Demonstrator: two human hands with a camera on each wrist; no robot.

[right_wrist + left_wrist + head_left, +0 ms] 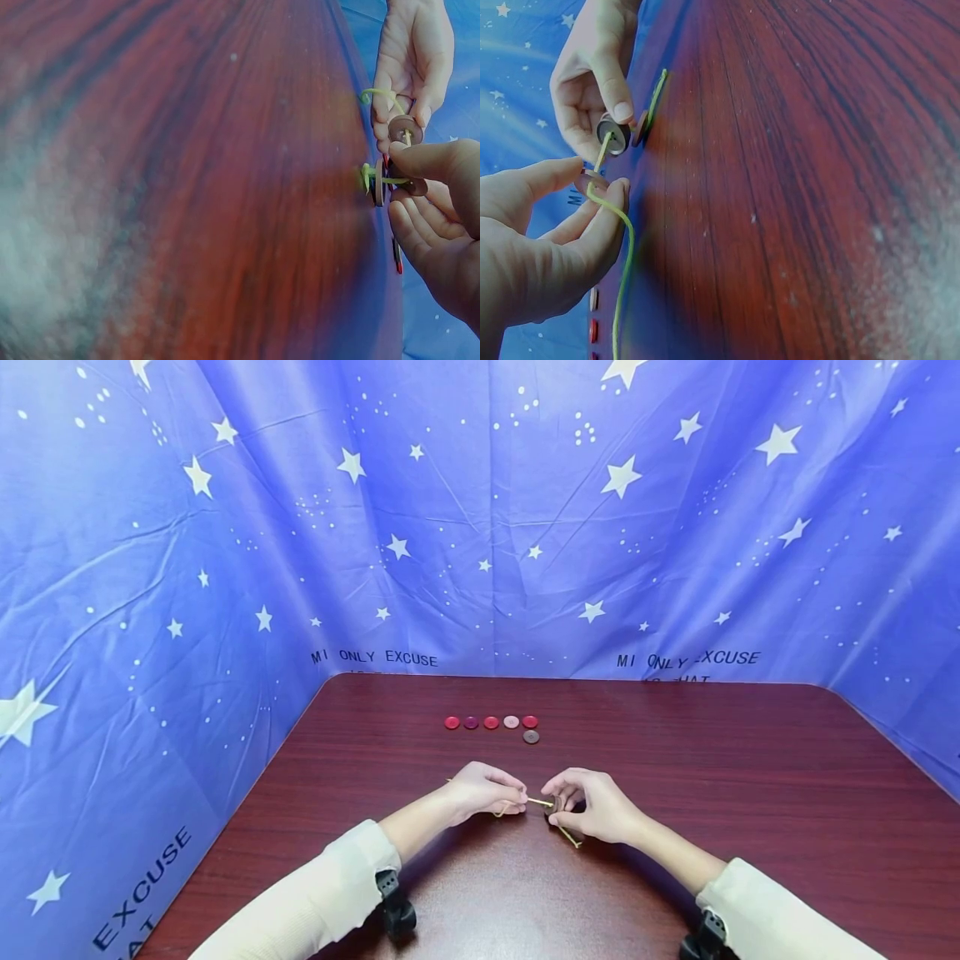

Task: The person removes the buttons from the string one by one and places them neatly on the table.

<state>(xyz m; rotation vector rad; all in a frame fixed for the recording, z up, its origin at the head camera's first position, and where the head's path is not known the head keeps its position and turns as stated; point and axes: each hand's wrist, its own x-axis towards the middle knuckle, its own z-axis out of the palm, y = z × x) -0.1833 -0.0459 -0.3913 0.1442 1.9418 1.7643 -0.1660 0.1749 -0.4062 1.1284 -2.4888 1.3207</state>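
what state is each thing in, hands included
Left hand, pinching a brown button
Right hand, holding another button
Yellow cord, threaded through both held buttons, straight between them
Third button, threaded near the cord's end
Row of five buttons, flat on the table
Lone brown button, flat, on the near side of the row
Starry curtain, hanging, creased

Blue cloth (pixel 450 527) is hanging behind and beside the dark red tabletop (pixel 750 752).
Pale stars (pixel 621 476) and white dots (pixel 521 390) are decorating the cloth; black letters (pixel 411 657) are showing just above the tabletop's far edge.
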